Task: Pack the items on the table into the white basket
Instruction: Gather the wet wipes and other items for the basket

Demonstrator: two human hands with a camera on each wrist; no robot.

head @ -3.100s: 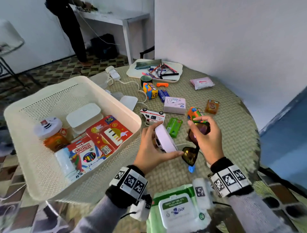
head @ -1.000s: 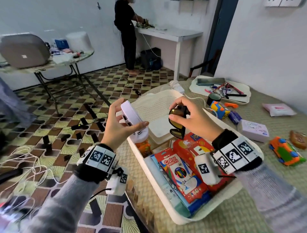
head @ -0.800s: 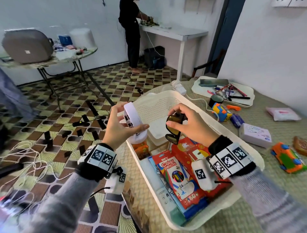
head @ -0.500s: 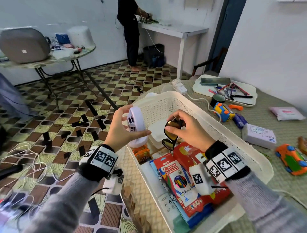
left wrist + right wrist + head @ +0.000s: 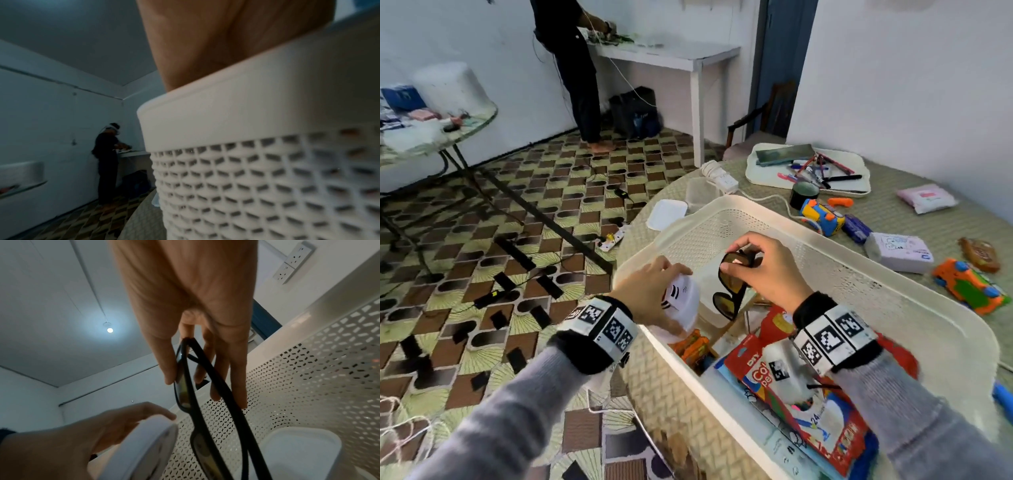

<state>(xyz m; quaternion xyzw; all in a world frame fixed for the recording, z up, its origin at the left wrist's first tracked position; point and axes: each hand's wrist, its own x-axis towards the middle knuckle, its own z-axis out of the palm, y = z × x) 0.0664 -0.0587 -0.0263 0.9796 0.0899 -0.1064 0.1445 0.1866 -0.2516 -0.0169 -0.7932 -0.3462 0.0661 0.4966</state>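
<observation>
Filling the middle of the head view, the white basket (image 5: pixel 835 274) sits on a round woven-topped table (image 5: pixel 893 212) — its perforated wall runs close past both wrist cameras. Inside the basket, toward the person, lies a red box of colour pencils (image 5: pixel 791 407); farther in, against the far wall, rests a white lidded container (image 5: pixel 709 294), and an orange packet (image 5: pixel 693 347) shows at the left rim.

Beyond the basket's far wall a white tray (image 5: pixel 767 174) holds pens and markers, with a dark cup (image 5: pixel 804 193) and a blue-and-yellow toy (image 5: pixel 822 217) between tray and basket. To the basket's right lie a pale box (image 5: pixel 899 250), a pink packet (image 5: pixel 926 198) and an orange toy car (image 5: pixel 967 286).

Over the basket's left rim the left hand (image 5: pixel 650 294) grips a round white device (image 5: pixel 681 301) with dark vent slots, fingers curled over its top and thumb beneath. Just right of it, above the white container, the right hand (image 5: pixel 767 274) pinches black sunglasses (image 5: pixel 732 284) — thumb on the upper lens, fingers behind the folded arms — so the frame hangs down inside the basket without touching its contents.
</observation>
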